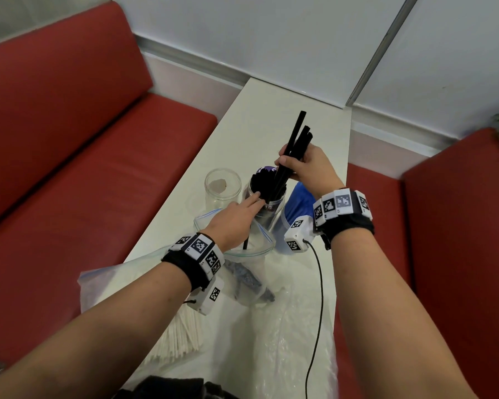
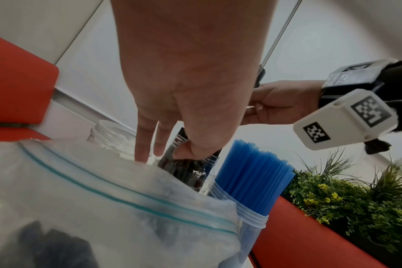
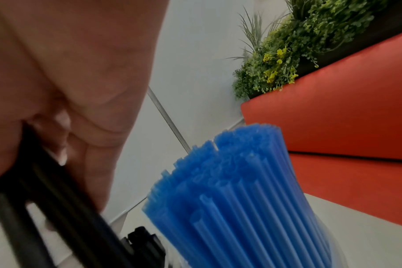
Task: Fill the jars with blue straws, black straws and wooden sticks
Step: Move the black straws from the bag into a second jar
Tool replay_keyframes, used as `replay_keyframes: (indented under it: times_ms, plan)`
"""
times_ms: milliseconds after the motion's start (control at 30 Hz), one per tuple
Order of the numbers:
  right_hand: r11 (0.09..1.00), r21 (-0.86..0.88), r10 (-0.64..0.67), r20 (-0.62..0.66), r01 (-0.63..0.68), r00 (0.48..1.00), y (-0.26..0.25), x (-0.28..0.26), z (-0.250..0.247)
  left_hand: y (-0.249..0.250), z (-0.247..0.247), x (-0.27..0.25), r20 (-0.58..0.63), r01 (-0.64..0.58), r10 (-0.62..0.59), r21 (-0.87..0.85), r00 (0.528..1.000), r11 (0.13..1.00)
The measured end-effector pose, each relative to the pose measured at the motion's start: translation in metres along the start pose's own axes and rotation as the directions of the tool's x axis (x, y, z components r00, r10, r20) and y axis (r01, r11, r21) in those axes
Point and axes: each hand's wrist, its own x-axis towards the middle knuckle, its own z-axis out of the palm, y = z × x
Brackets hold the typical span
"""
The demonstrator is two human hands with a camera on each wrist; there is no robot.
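Observation:
Three clear jars stand mid-table. The left jar [image 1: 222,185] holds nothing. The middle jar [image 1: 267,210] is packed with black straws. The right jar [image 2: 252,224] is full of blue straws [image 1: 298,201] [image 3: 230,190]. My right hand [image 1: 300,165] [image 3: 69,90] grips a bundle of black straws [image 1: 296,142] [image 3: 46,208] tilted above the middle jar, with their lower ends inside its mouth. My left hand [image 1: 251,201] [image 2: 165,150] pinches the middle jar's rim [image 2: 177,143], thumb on the threaded neck and index finger on top.
An open zip bag [image 1: 242,254] [image 2: 103,199] with dark straws inside lies under my left wrist. A bundle of pale sticks [image 1: 182,335] lies in another bag near me. Red benches [image 1: 69,139] flank the narrow white table [image 1: 260,116]. A plant [image 2: 344,190] stands to the right.

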Motion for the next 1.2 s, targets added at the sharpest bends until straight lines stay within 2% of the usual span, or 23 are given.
replay_keyframes:
  times_ms: [167,400,500,600,700,800,867,900,967,1000,1033,1067,1100,1133,1200]
  plan:
    - [0.994,-0.103,0.018,-0.133,-0.032,0.991,0.005,0.008,0.007,-0.004,0.001,-0.002,0.023,0.008,-0.008,0.005,1.0,1.0]
    - [0.991,-0.083,0.071,-0.316,-0.103,0.946,0.011,0.02,0.009,-0.005,0.003,0.001,0.014,-0.007,0.007,0.008,1.0,1.0]
    - [0.988,-0.116,0.074,-0.241,-0.104,0.968,0.012,0.018,0.016,-0.005,0.004,0.003,0.004,-0.009,0.009,0.012,1.0,1.0]
    - [0.966,-0.24,0.06,-0.145,-0.094,0.988,0.019,0.008,0.034,-0.004,0.003,0.003,-0.014,-0.01,0.011,0.006,1.0,1.0]
    - [0.977,-0.197,0.06,-0.136,-0.087,0.989,0.028,0.0,0.052,-0.004,-0.001,0.004,-0.017,-0.011,0.011,-0.028,1.0,1.0]
    - [0.997,-0.081,-0.032,-0.251,0.012,0.967,0.028,-0.005,0.065,-0.004,-0.009,0.003,-0.067,-0.047,0.039,-0.132,0.997,0.99]
    - [0.978,-0.148,-0.189,-0.325,0.148,0.927,0.025,-0.011,0.071,-0.005,-0.014,-0.001,-0.15,-0.082,0.043,-0.262,0.988,0.962]
    - [0.952,-0.229,-0.271,-0.313,0.204,0.91,0.025,-0.014,0.076,-0.007,-0.016,-0.004,-0.204,-0.076,0.01,-0.319,0.979,0.945]
    - [0.85,-0.471,-0.353,-0.173,0.238,0.919,0.034,-0.018,0.086,-0.016,-0.02,-0.01,-0.33,-0.021,-0.101,-0.345,0.938,0.938]
    - [0.759,-0.616,-0.314,-0.064,0.209,0.947,0.04,-0.02,0.091,-0.023,-0.021,-0.013,-0.39,0.036,-0.175,-0.338,0.904,0.941]
    - [0.651,-0.741,-0.213,0.028,0.163,0.977,0.047,-0.023,0.095,-0.029,-0.022,-0.016,-0.43,0.113,-0.255,-0.329,0.866,0.938]
    - [0.565,-0.815,-0.106,0.084,0.13,0.991,0.052,-0.027,0.097,-0.037,-0.023,-0.019,-0.434,0.209,-0.335,-0.314,0.836,0.926]
    - [0.53,-0.84,-0.054,0.106,0.119,0.993,0.056,-0.03,0.099,-0.044,-0.022,-0.022,-0.393,0.324,-0.42,-0.288,0.818,0.901]
    - [0.551,-0.824,-0.08,0.107,0.133,0.991,0.057,-0.035,0.1,-0.05,-0.02,-0.026,-0.303,0.454,-0.513,-0.246,0.803,0.856]
    - [0.688,-0.689,-0.255,0.065,0.229,0.965,0.057,-0.046,0.107,-0.063,-0.016,-0.034,-0.07,0.652,-0.673,-0.19,0.737,0.734]
